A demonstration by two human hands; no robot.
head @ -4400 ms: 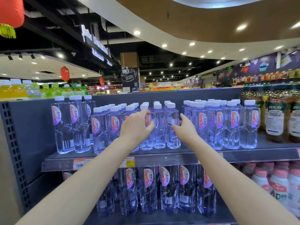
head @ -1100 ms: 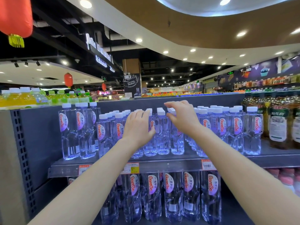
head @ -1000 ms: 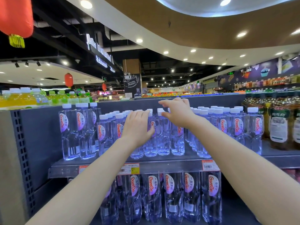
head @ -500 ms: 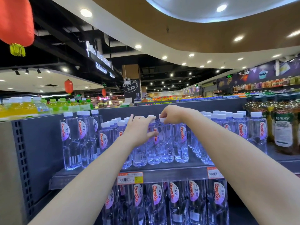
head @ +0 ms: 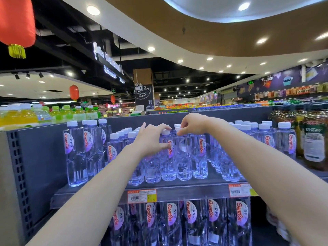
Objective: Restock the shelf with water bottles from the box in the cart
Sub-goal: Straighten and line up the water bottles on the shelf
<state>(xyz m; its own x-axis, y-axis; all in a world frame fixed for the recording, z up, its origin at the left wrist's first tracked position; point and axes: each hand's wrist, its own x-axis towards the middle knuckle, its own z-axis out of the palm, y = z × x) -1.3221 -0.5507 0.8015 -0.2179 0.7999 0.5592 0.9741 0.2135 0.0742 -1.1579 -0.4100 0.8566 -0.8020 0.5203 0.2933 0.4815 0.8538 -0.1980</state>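
Both bare arms reached forward over the front edge of the upper shelf [head: 186,191], into the block of clear water bottles [head: 199,153] standing upright in rows on it. The left hand [head: 150,141] lay against the shoulders of the front bottles near the middle of the shelf, its fingers [head: 163,128] curled over a white cap [head: 166,131] and its thumb pressed on the labelled side of that bottle, so it looked clasped around the bottle's neck rather than spread. The right hand [head: 192,122] hung just above and to the right of it, wrist bent down, thumb and forefinger drawn together in a pinch at the cap of the neighbouring front bottle [head: 183,157]; whether it actually gripped the cap I could not tell. The two hands were close, almost touching.

More of the same bottles stood toward the left end of the shelf [head: 76,153] and toward its right end [head: 285,141], with a narrow gap beside the middle block. Two price tags [head: 142,195] were fixed to the shelf's front edge. Below it, a lower row of taller water bottles [head: 170,222] stood upright. Brown drink bottles [head: 314,139] occupied the far right end of the upper shelf, and yellow and green drinks [head: 26,116] stood along the top of the unit at left. Red lanterns [head: 16,22] hung from the ceiling.
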